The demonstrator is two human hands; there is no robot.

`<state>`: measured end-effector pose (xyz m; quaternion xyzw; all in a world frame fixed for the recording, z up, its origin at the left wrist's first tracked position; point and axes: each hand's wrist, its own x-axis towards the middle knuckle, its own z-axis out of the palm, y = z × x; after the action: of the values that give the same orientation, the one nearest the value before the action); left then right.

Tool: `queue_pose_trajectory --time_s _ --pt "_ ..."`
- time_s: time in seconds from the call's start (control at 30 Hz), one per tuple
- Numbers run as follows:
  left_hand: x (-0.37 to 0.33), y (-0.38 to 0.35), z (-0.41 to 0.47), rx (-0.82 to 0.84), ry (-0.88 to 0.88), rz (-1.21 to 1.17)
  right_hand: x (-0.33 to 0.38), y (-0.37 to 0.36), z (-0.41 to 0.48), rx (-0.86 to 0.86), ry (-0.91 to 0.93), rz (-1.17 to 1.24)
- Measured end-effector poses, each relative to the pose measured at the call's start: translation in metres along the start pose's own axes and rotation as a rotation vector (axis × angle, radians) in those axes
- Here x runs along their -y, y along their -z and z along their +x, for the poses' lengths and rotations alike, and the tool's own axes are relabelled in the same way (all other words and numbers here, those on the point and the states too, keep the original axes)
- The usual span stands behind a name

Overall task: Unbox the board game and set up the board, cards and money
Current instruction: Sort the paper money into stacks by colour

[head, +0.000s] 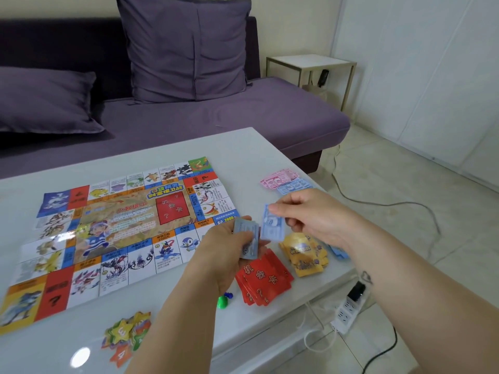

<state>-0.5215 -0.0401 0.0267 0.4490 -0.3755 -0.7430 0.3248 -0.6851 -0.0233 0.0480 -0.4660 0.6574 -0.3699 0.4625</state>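
The left hand [224, 249] grips a stack of blue notes [244, 232], the right hand [310, 214] pinches a single blue note [272, 228], with the game board [113, 225] at their nine o'clock.

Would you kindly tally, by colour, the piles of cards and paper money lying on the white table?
Red card pile: 1
Yellow card pile: 1
Pink paper money pile: 1
Light blue paper money piles: 2
Total: 5
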Motion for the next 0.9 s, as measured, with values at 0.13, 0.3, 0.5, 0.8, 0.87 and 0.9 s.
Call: queue_pose_trajectory --time_s 0.13,0.3,0.5,0.8,0.87,0.9 --pt "0.003 0.003 0.003 -0.069 -0.059 0.158 0.001 -0.008 0.0 0.081 -0.012 -0.001" --pt "0.006 0.004 0.006 -0.093 -0.107 0.24 0.0 -0.019 0.003 0.058 0.002 -0.106" --pt "-0.001 0.001 0.002 -0.102 0.017 -0.072 -0.002 -0.016 0.005 -0.064 0.026 -0.105" --pt "0.003 0.004 0.006 -0.07 -0.072 0.062 -0.003 -0.016 0.005 0.064 0.005 -0.036" --pt "0.006 0.003 0.008 -0.079 -0.091 0.091 -0.005 -0.02 0.006 0.046 0.008 -0.052" --pt "0.006 0.003 0.008 -0.084 -0.098 0.096 -0.006 -0.02 0.007 0.046 0.004 -0.043"
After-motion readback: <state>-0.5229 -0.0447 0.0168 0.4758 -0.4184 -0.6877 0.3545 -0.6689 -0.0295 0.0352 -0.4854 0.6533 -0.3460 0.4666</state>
